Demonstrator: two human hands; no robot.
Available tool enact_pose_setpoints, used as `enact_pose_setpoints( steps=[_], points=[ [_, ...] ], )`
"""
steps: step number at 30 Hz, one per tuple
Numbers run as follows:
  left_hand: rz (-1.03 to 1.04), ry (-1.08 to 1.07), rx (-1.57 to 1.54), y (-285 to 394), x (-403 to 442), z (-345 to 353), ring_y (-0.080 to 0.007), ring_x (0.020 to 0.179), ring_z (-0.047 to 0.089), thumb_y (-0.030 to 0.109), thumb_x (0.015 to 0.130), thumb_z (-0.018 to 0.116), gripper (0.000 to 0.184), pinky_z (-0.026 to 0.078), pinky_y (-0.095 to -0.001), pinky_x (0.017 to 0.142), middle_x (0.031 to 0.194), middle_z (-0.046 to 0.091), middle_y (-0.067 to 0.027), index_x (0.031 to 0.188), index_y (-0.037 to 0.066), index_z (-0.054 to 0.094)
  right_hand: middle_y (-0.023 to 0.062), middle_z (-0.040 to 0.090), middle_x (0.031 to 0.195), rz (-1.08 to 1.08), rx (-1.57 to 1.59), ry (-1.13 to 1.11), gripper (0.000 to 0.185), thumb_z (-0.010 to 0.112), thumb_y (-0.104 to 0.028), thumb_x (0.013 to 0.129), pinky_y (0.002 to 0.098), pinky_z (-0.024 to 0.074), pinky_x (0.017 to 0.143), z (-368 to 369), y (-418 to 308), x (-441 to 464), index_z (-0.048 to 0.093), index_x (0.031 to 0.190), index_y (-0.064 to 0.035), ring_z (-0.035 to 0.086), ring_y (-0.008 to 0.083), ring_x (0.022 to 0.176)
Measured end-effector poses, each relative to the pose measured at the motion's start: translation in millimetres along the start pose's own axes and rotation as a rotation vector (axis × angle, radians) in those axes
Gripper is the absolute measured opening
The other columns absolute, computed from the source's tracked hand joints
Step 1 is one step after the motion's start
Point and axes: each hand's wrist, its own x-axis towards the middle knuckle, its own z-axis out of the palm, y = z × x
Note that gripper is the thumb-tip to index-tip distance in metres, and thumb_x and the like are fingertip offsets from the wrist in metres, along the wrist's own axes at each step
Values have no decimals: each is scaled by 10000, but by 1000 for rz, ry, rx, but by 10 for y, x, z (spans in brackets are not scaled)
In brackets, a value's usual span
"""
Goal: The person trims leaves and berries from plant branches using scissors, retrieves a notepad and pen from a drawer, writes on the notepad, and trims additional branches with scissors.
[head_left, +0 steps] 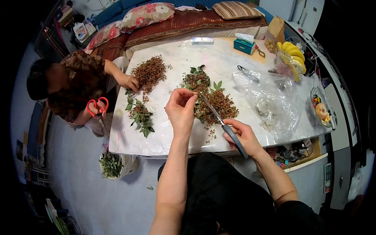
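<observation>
My right hand (pixel 244 137) is closed round the dark grey handle of a pair of scissors (pixel 233 137). Their blades point up and left, toward the fingertips of my left hand (pixel 182 107). Thumb and forefinger of that left hand are pinched together at the blade tip; whatever is between them is too small to make out. Beneath the blades lies a heap of reddish-brown berry clusters (pixel 225 105) with green leaves. A few loose bits (pixel 211 135) lie on the white table (pixel 168 143) close to its front edge.
At left, a person (pixel 84 78) touches another berry heap (pixel 150 72) and holds red-handled scissors (pixel 98 106). Leafy sprigs (pixel 141 117) lie nearby. A bin of leaves (pixel 111 164) stands below. A clear plastic bag (pixel 274 105), tissue box (pixel 244 46) and bananas (pixel 293 53) occupy the right side.
</observation>
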Motion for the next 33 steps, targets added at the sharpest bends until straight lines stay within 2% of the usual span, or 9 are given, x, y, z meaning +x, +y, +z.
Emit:
enact_pose_setpoints(
  steps=[3,5,12,21,23,33],
  points=[
    [5,-20,28,13,-12,12,-62,733,576,-58,795,638,117,464,-195,681,804,621,-17,861,15,575,-10,499,687,6,-5,3,398,644,-62,846,203,382,465,-10,-5,-11,501,1211,8,446,48,507],
    [5,-23,-24,16,-9,18,-61,739,574,-60,796,628,109,464,-198,690,800,618,-16,857,16,578,-28,541,687,9,40,-12,407,671,-134,838,196,397,452,-27,-6,-20,519,1187,9,476,41,504],
    [61,-29,-13,-9,0,-7,-63,747,577,-62,793,620,102,471,-202,705,813,627,-22,856,9,584,3,546,677,35,115,-31,423,663,-127,843,203,386,442,-53,-21,-62,500,1200,32,464,59,461],
    [116,-101,9,-14,-1,-20,-84,780,604,-94,788,580,110,487,-217,738,819,639,-37,858,-10,591,-9,487,631,94,143,-95,387,648,-152,864,202,382,437,-89,-155,-73,510,1181,22,440,50,449],
    [121,-180,31,-49,0,-26,-84,792,581,-95,788,590,130,460,-204,739,860,637,-45,881,-4,588,-11,480,625,102,144,-102,366,642,-161,870,203,379,434,-97,-169,-68,518,1168,10,434,46,443],
    [32,-117,-81,-47,-13,13,-89,800,580,-91,788,615,134,462,-211,745,874,645,-56,867,10,577,14,481,652,87,119,-95,328,604,-122,890,212,376,457,-86,-149,-54,527,1183,4,428,60,460]
  ],
)
